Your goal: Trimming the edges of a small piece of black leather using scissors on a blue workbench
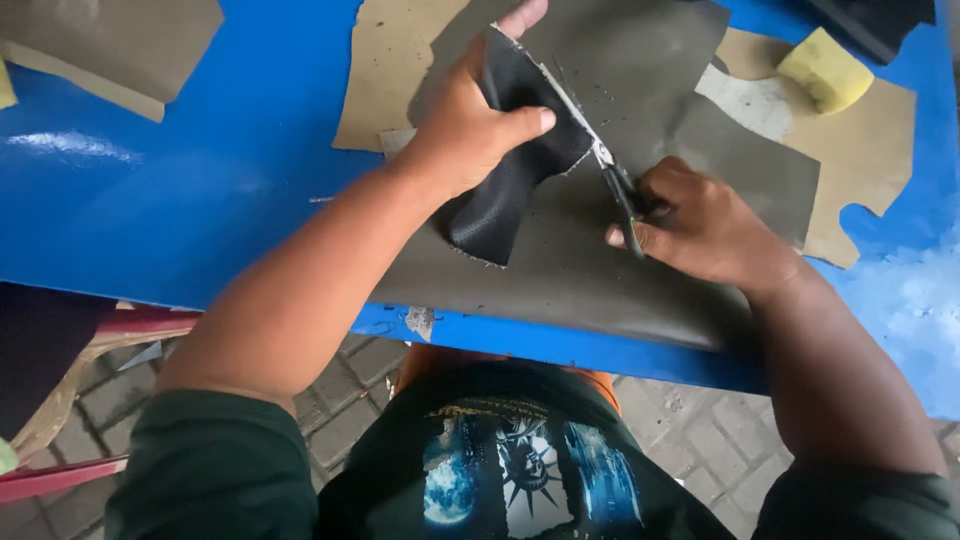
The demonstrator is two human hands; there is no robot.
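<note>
In the head view, the left hand (470, 125) grips a black piece of material (510, 170), thumb pressed across its front and fingers wrapped behind it, with one fingertip showing above the top edge. The black piece is lifted off the surface at its upper end and bends down toward the person, its lower end lying on a large grey-green sheet (600, 260). Its right edge, pale and thin, runs diagonally down to the right, straight into the blades of the scissors (612, 180).

The right hand (705, 225) is closed around the scissors' dark handles, fingers curled through them, and rests on the grey-green sheet just to the right of the black piece. The blades point up and to the left along the piece's edge, so the material lies between the two hands, touching the left one and meeting only the scissors of the right.

The grey-green sheet overlaps tan sheets (390, 70) and hangs slightly over the near edge of the blue surface (180, 190). A yellow sponge (825, 68) sits at the upper right on another tan sheet, well apart from both hands. Paving stones (690, 430) show below.
</note>
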